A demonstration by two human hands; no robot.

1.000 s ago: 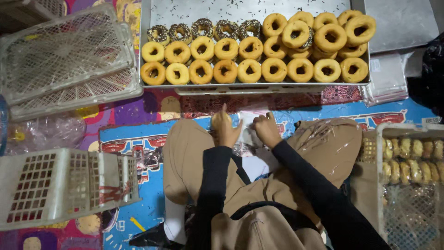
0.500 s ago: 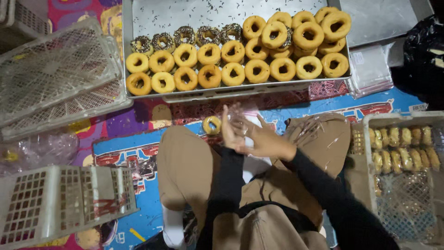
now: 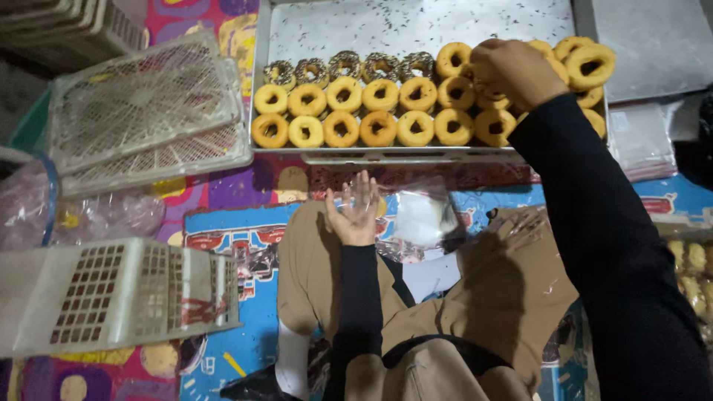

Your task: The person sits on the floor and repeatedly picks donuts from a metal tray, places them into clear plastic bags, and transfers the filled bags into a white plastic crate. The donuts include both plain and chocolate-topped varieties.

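My right hand (image 3: 512, 70) reaches forward over the right end of a metal baking tray (image 3: 386, 156), fingers curled on a plain ring donut (image 3: 492, 95) in the heaped pile there. The tray holds rows of plain donuts (image 3: 379, 128) and a few chocolate-sprinkled donuts (image 3: 345, 65) at the back left. Above my lap, my left hand (image 3: 355, 213) has its palm up and fingers spread. A crumpled clear plastic bag (image 3: 422, 219) lies right beside it on my tan trousers. Whether the fingers touch the bag is unclear.
White plastic mesh trays (image 3: 148, 119) are stacked at the left, and a white slotted basket (image 3: 111, 297) lies on its side nearer me. A crate of small pastries (image 3: 691, 267) stands at the right edge. Flat clear bags (image 3: 642, 141) and another metal sheet (image 3: 653, 44) lie beyond.
My right hand has left my lap and reached forward to the donut pile on the tray. My left hand has opened and stays by the bag.
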